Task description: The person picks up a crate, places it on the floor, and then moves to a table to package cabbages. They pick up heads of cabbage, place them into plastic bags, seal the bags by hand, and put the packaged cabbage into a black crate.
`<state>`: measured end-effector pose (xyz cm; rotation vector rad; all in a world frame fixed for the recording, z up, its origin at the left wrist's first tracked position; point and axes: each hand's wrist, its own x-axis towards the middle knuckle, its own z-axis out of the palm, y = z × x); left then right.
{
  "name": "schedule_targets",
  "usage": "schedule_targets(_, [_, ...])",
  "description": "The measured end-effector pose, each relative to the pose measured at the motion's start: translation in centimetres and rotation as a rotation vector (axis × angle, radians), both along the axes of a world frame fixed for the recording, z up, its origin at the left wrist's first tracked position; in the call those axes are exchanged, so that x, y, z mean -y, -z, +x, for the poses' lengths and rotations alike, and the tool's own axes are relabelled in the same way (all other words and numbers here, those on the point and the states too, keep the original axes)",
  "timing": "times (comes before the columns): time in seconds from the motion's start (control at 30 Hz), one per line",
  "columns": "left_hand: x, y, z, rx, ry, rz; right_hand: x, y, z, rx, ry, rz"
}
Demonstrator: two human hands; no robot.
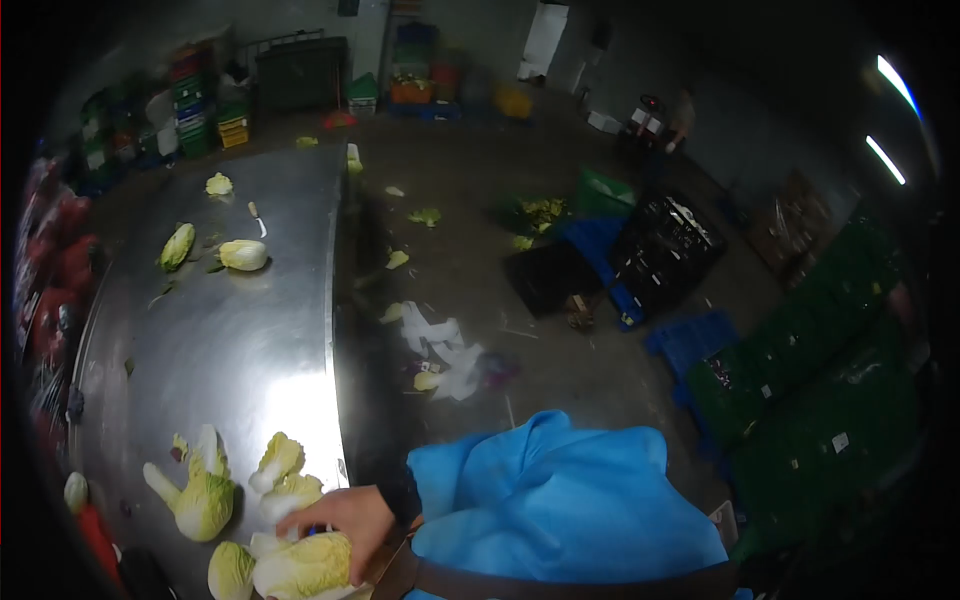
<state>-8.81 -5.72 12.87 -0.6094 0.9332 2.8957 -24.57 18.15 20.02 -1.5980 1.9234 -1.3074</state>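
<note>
At the bottom of the view my left hand [345,525], in a dark sleeve, reaches over the metal table. Its fingers are curled round the near end of a pale yellow napa cabbage [300,567]. A small dark blue thing shows under the fingers, too small to name. Against this cabbage rests another one [231,572]. Just beyond my hand are a third cabbage [292,496] and a loose leaf [280,460]. A cabbage with spread white stalks [204,505] lies to the left. My right hand is not in view.
Farther along the metal table [220,340] lie more cabbages [243,255] and a knife [259,220]. Blue cloth [560,500] covers my front. Leaves and white scraps [445,350] litter the floor. Green crates [840,400] and black crates [665,245] stand right. A person [682,118] stands far back.
</note>
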Motion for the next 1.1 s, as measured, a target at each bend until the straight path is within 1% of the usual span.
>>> schedule_targets(0.07, [0.1,2.0,3.7,-0.157,-0.019,0.093,-0.3,-0.9,0.7,0.870,-0.042,0.107])
schedule_targets(0.1, [-2.2,-1.5,4.4,-0.148,-0.032,-0.059,0.0,0.3,0.9,0.886,-0.054,0.145])
schedule_targets(0.13, [-1.9,-0.6,5.4,-0.150,-0.035,-0.058,0.5,0.8,2.3,0.884,-0.056,0.147])
schedule_targets(0.2, [-1.2,2.1,7.1,0.055,-0.081,-0.276,1.9,2.4,5.1,0.725,-0.325,0.179])
schedule_targets(0.23, [-2.4,-0.3,7.2,0.082,-0.121,-0.282,2.2,3.2,6.3,0.762,-0.281,0.130])
schedule_targets(0.27, [-2.1,-0.3,7.6,0.077,-0.129,-0.277,2.4,3.8,7.0,0.756,-0.285,0.138])
schedule_targets(0.33, [-1.8,-0.2,8.7,0.019,-0.070,-0.279,2.5,3.5,8.7,0.890,-0.167,0.203])
schedule_targets(0.37, [-0.1,0.9,9.2,0.028,-0.097,-0.283,3.1,4.2,9.1,0.870,-0.099,0.242])
schedule_targets(0.4, [2.6,2.5,10.1,0.008,0.291,-0.912,3.7,4.9,9.2,0.877,-0.144,0.249])
schedule_targets(0.43, [4.9,3.8,12.0,0.044,0.695,-1.518,5.0,5.8,8.9,0.984,-0.185,0.225])
schedule_targets(0.47, [3.6,2.9,11.8,-0.038,0.427,-1.080,6.3,6.6,8.6,1.093,-0.257,0.246])
schedule_targets(0.5, [2.0,0.4,10.8,-0.121,0.083,-0.663,7.7,6.8,7.8,1.181,-0.305,0.304])
schedule_targets(0.53, [1.7,-3.2,11.5,0.032,0.039,-0.709,9.2,7.1,7.5,1.280,-0.376,0.392])
schedule_targets(0.57, [2.9,-3.0,12.8,0.083,-0.021,-0.920,10.2,6.3,7.8,1.411,-0.306,0.331])
schedule_targets(0.6, [4.4,-0.7,15.4,0.212,-0.123,-0.984,11.5,5.4,6.8,1.210,-0.257,0.393])
schedule_targets(0.63, [6.3,-0.6,17.4,0.520,0.024,-1.465,12.9,5.2,5.5,1.074,-0.231,0.649])
schedule_targets(0.67, [7.6,0.2,19.7,0.658,-0.141,-1.458,14.5,9.7,3.6,1.147,-0.415,0.629])
schedule_targets(0.7, [8.9,3.7,23.9,0.776,-0.345,-1.469,18.2,4.4,5.7,1.147,-0.411,0.508])
schedule_targets(0.73, [10.0,5.4,27.5,0.934,-0.449,-1.552,20.6,4.3,6.6,1.103,-0.342,0.458])
schedule_targets(0.77, [10.8,4.3,30.1,1.121,-0.515,-1.449,23.4,7.4,5.4,0.885,-0.348,0.514])
schedule_targets(0.8, [11.7,4.4,33.3,1.244,-0.550,-1.391,26.4,5.4,7.2,0.824,-0.348,0.446])
schedule_targets(0.83, [12.4,4.9,36.3,1.337,-0.574,-1.340,29.6,4.3,9.0,0.879,-0.415,0.435])
schedule_targets(0.87, [12.7,4.4,39.3,1.368,-0.605,-1.309,32.9,3.0,11.1,0.870,-0.529,0.438])
schedule_targets(0.9, [13.6,4.5,41.4,1.476,-0.546,-1.300,36.6,3.7,12.7,0.858,-0.552,0.440])
schedule_targets(0.93, [13.7,4.6,43.4,1.567,-0.476,-1.293,40.0,4.7,14.0,0.751,-0.571,0.409])
schedule_targets(0.97, [13.9,4.6,45.3,1.574,-0.475,-1.275,43.0,4.1,16.4,0.733,-0.613,0.408])
schedule_targets(1.0, [14.0,4.9,47.0,1.635,-0.387,-1.264,46.5,5.6,17.7,0.590,-0.616,0.336])
schedule_targets(1.03, [14.3,5.3,48.4,1.692,-0.300,-1.255,49.0,5.6,20.0,0.446,-0.594,0.306])
schedule_targets(1.07, [14.3,5.8,49.4,1.689,-0.304,-1.242,51.4,6.2,22.0,0.398,-0.605,0.216])
schedule_targets(1.1, [14.2,6.4,50.2,1.774,-0.153,-1.335,53.5,6.2,23.6,0.345,-0.592,0.219])
